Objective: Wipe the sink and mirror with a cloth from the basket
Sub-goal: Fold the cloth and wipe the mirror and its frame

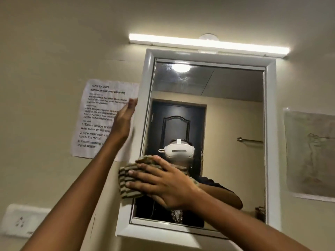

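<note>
A white-framed mirror (226, 109) hangs on the beige wall in front of me. My right hand (163, 183) lies flat on a brown and tan striped cloth (126, 180), pressing it against the mirror's lower left part and its left frame. My left hand (125, 122) is raised with fingers together, its fingertips resting on the left frame of the mirror, in front of a paper sheet. The glass reflects a person wearing a white headset and a dark door. The sink and the basket are out of view.
A printed task sheet (94, 113) is stuck to the wall left of the mirror. A lit tube light (208, 43) runs above the mirror. A white socket plate (23, 220) sits at lower left. A drawing on paper (311, 153) hangs at right.
</note>
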`<action>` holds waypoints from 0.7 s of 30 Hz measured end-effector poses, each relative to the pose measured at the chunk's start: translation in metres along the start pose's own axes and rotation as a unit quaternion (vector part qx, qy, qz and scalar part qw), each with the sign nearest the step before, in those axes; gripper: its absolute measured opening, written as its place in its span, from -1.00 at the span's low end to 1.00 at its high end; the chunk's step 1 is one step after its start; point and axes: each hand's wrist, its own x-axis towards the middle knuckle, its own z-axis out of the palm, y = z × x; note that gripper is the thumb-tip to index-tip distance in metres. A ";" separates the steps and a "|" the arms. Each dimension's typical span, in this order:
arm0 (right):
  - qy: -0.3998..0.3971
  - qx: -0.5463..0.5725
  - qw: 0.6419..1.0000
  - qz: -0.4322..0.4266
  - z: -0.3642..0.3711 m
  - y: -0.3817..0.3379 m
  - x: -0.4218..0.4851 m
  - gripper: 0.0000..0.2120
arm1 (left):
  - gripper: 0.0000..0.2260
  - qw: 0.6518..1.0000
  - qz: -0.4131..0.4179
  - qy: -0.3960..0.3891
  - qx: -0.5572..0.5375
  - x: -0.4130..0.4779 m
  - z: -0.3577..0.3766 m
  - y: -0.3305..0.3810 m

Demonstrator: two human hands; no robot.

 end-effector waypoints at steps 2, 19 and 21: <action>0.017 -0.020 0.999 0.041 -0.010 0.038 -0.003 -0.44 | -0.44 0.999 0.003 0.026 -0.024 0.000 0.007 -0.001; 0.093 -0.090 0.978 0.165 -0.058 0.144 0.077 -0.51 | -0.20 0.949 0.168 0.195 0.184 -0.018 0.040 -0.010; 0.085 -0.078 0.980 0.161 -0.067 0.165 0.070 -0.51 | -0.30 0.942 0.157 0.208 0.213 -0.017 0.040 -0.012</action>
